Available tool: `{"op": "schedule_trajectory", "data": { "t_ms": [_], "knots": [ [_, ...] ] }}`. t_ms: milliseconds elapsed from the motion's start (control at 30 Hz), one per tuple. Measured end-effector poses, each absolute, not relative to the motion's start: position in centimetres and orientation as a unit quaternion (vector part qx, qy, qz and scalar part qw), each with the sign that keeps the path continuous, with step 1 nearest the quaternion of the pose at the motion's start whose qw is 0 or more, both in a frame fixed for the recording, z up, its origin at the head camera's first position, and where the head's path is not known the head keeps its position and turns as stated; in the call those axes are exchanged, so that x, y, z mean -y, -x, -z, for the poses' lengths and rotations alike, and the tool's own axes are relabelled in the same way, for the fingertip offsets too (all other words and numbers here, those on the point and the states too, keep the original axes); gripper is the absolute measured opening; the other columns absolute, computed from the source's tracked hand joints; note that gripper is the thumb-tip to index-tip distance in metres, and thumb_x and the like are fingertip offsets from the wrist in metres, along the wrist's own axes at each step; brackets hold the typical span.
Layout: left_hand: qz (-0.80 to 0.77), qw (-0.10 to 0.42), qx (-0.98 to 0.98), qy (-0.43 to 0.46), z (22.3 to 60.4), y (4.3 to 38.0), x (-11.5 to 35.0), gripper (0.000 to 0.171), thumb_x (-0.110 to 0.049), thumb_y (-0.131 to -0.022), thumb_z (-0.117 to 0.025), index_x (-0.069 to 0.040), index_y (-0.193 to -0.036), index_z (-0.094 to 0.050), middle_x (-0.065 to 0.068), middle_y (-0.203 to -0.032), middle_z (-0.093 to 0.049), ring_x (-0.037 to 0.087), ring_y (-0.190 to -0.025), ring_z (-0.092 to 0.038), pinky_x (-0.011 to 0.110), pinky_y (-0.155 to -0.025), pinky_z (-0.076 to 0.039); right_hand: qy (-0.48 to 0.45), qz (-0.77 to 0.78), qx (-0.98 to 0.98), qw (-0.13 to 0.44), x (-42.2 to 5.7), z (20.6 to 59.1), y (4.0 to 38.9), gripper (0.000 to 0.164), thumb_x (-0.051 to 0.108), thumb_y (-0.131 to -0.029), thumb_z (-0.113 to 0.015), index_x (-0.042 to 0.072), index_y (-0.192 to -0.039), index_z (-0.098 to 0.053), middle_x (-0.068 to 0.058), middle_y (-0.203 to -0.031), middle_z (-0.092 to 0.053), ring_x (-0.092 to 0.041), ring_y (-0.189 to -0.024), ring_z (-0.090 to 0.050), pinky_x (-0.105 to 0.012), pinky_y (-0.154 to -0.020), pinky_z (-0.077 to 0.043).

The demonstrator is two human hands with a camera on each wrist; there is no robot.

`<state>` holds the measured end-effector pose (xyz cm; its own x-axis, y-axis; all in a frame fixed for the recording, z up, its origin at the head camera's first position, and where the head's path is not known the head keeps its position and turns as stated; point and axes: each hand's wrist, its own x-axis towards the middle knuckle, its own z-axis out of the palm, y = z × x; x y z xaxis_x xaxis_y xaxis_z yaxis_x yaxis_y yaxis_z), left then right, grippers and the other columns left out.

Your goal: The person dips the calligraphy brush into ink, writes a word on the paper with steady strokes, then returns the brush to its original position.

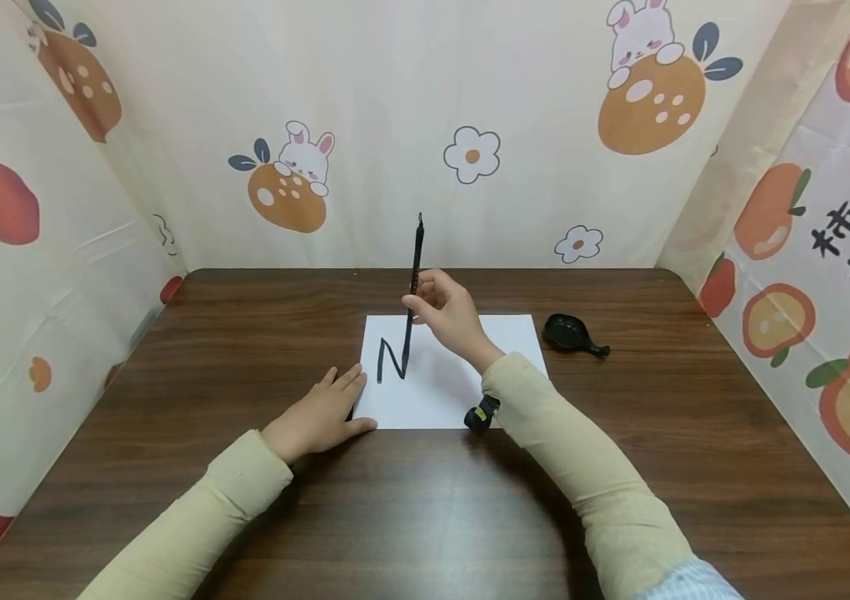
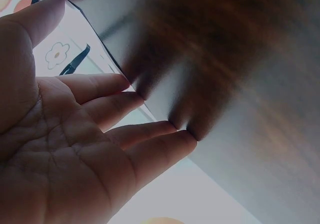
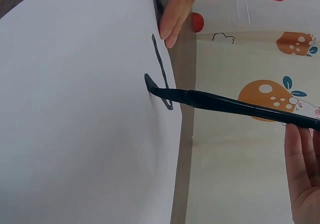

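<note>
My right hand (image 1: 449,312) pinches a black calligraphy brush (image 1: 416,258) between thumb and fingers, its shaft nearly upright. The bristle tip meets a white sheet of paper (image 1: 443,392) at the lower end of a slanting black stroke (image 1: 392,360). A second stroke stands left of it, joined at the top. In the right wrist view the bent brush tip (image 3: 150,82) shows against the sheet, the fingers (image 3: 300,169) on the shaft at the right edge. My left hand (image 1: 320,414) lies flat with fingers spread, fingertips and thumb at the sheet's left edge.
A small black dish with a handle (image 1: 567,333) sits right of the paper. The brown wooden table (image 1: 260,325) ends at a patterned curtain (image 1: 395,125) behind, with more curtain on both sides. A black wrist camera (image 1: 481,414) hangs under the right cuff, over the sheet's near edge.
</note>
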<state>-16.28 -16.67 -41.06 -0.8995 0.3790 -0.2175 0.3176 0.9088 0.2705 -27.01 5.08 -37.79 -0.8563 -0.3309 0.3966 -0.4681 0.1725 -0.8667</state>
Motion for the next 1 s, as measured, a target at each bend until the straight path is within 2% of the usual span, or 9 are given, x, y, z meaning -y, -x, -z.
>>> {"op": "schedule_trajectory", "data": {
  "t_ms": [200,467,667,867,1000],
  "knots": [
    [-0.114,0.130,-0.968,-0.182,40.9,16.3,16.6,0.078,-0.045,-0.095,-0.061,0.004,-0.149,-0.035,0.022,-0.159,-0.027,0.054,-0.143,-0.024,0.062,-0.114,-0.027,-0.250,-0.584,0.769,0.062,-5.0,37.8,27.3,0.021,0.016,-0.095,-0.066,0.009,-0.113,-0.059,-0.013,-0.094,-0.065,-0.032,-0.083,-0.067,-0.041,-0.076,-0.061],
    [-0.113,0.126,-0.968,-0.184,41.0,16.2,16.6,0.078,-0.045,-0.094,-0.061,0.004,-0.149,-0.035,0.022,-0.159,-0.027,0.054,-0.142,-0.024,0.062,-0.114,-0.027,-0.240,-0.586,0.771,0.065,-4.9,37.9,27.9,0.022,0.017,-0.095,-0.066,0.008,-0.113,-0.059,-0.014,-0.096,-0.066,-0.028,-0.084,-0.067,-0.046,-0.080,-0.059],
    [-0.105,0.125,-0.968,-0.191,41.3,16.3,16.7,0.079,-0.046,-0.095,-0.060,0.005,-0.149,-0.034,0.023,-0.159,-0.027,0.053,-0.143,-0.024,0.062,-0.115,-0.027,-0.237,-0.574,0.780,0.076,-4.8,38.1,28.5,0.023,0.020,-0.095,-0.065,0.009,-0.114,-0.059,-0.011,-0.096,-0.067,-0.021,-0.082,-0.066,-0.041,-0.078,-0.060],
    [-0.105,0.126,-0.967,-0.195,41.3,16.3,16.7,0.079,-0.046,-0.095,-0.060,0.006,-0.149,-0.034,0.023,-0.159,-0.026,0.052,-0.144,-0.024,0.061,-0.117,-0.024,-0.235,-0.567,0.784,0.090,-4.6,38.2,28.9,0.025,0.021,-0.095,-0.065,0.008,-0.116,-0.059,-0.011,-0.096,-0.067,-0.027,-0.084,-0.066,-0.041,-0.075,-0.059],
    [-0.105,0.126,-0.967,-0.194,41.3,16.3,16.7,0.079,-0.046,-0.095,-0.060,0.005,-0.149,-0.034,0.023,-0.159,-0.026,0.052,-0.144,-0.023,0.061,-0.117,-0.024,-0.233,-0.574,0.779,0.092,-4.5,38.2,29.1,0.026,0.020,-0.095,-0.065,0.007,-0.117,-0.059,-0.013,-0.097,-0.067,-0.032,-0.085,-0.066,-0.046,-0.075,-0.059]
  ]
}}
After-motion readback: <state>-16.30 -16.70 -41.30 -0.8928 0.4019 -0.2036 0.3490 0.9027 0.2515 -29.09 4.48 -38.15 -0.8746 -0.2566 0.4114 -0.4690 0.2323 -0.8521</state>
